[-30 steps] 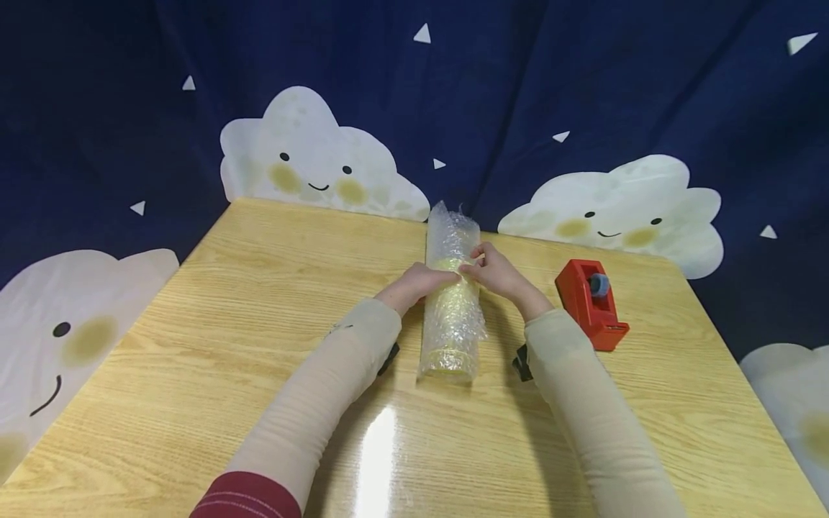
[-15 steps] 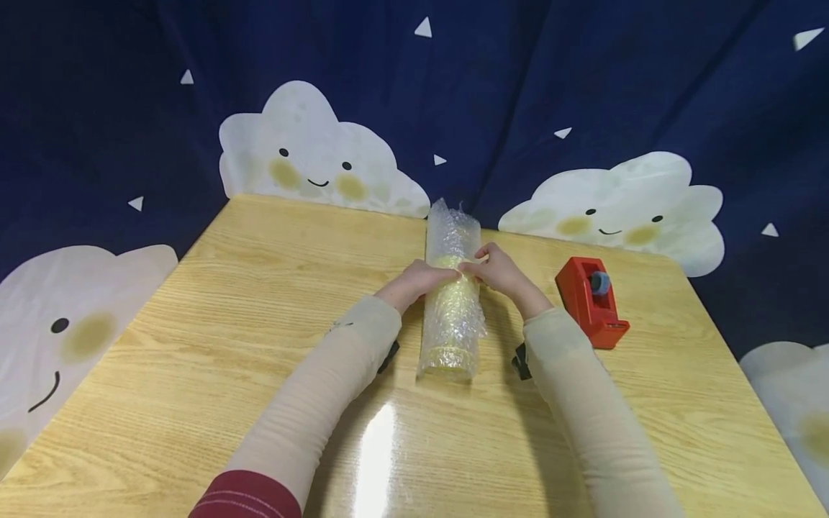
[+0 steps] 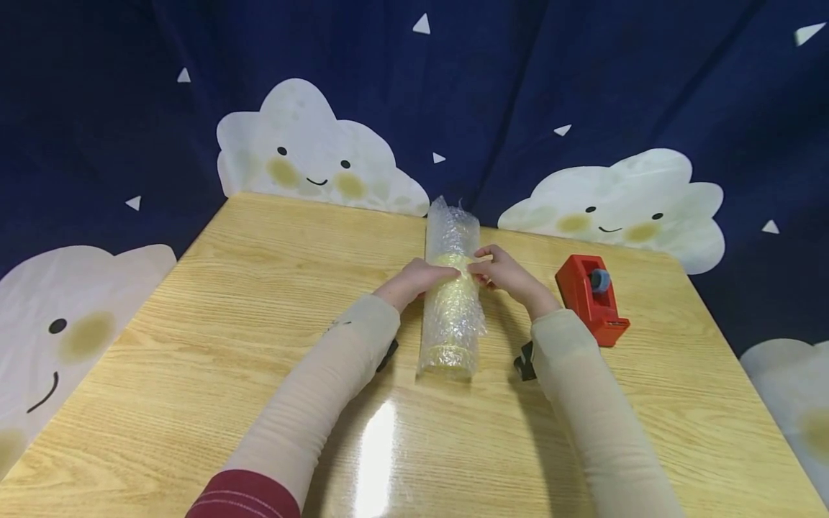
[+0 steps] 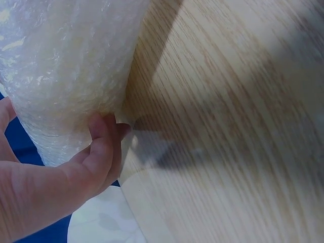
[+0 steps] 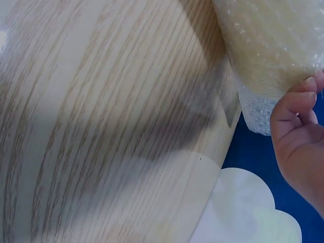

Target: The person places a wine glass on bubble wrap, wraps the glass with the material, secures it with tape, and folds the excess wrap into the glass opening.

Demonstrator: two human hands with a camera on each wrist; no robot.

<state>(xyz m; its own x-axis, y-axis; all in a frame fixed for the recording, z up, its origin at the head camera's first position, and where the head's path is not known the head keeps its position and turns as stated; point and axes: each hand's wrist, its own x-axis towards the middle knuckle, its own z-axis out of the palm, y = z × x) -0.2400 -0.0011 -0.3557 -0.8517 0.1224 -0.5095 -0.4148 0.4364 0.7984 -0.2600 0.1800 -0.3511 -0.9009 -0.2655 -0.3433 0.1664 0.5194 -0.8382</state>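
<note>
A long cylinder in bubble wrap (image 3: 448, 324), yellowish under the clear wrap, lies lengthwise on the wooden table, its far end by the back edge. My left hand (image 3: 419, 279) grips its left side, thumb laid across the top. In the left wrist view, the bent fingers of the left hand (image 4: 88, 169) touch the lower side of the wrap. From the right, my right hand (image 3: 508, 277) holds the cylinder at about the same height, thumb tip on top near the left thumb. The right wrist view shows the right hand (image 5: 301, 136) with curled fingers, fingertips against the wrap.
A red tape dispenser (image 3: 586, 302) with a small bluish roll stands to the right of the right hand. The wooden table (image 3: 227, 316) ends at a dark blue curtain (image 3: 363, 43) printed with white clouds. Dark wrist-worn devices show under both wrists.
My right hand has shifted slightly right, its thumb drawing away from the left thumb, and its lower fingers now show beside the cylinder. The left hand and the cylinder stay in place.
</note>
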